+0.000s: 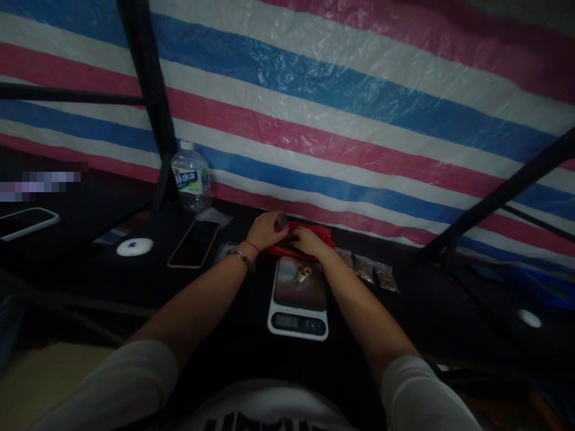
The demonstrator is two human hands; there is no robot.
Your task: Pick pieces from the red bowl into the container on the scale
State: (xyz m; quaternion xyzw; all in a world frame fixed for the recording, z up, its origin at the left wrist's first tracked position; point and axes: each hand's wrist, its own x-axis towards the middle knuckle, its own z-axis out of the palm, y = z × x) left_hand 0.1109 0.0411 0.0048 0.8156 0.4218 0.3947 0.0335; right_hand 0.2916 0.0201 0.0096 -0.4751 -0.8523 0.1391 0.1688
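Two-handed work at the red bag (324, 233), just beyond the scale (297, 294).

Right hand (309, 242): fingers dipped into the bag's mouth; fingertips hidden, so closure on any contents cannot be told. Left hand (265, 231): at the bag's left side, beside clear plastic (282, 222); grip likewise unclear. Step in hand, as judged: handling the bag's contents. Next move appears to call for a steady bag mouth and clearance over the cup (302, 278). Pose: forearms extended forward, converging around the scale; right hand back upward. Outward: scale platform carries the cup, filled with brown pieces (305, 270); small sachets (387, 279) lie to the right.
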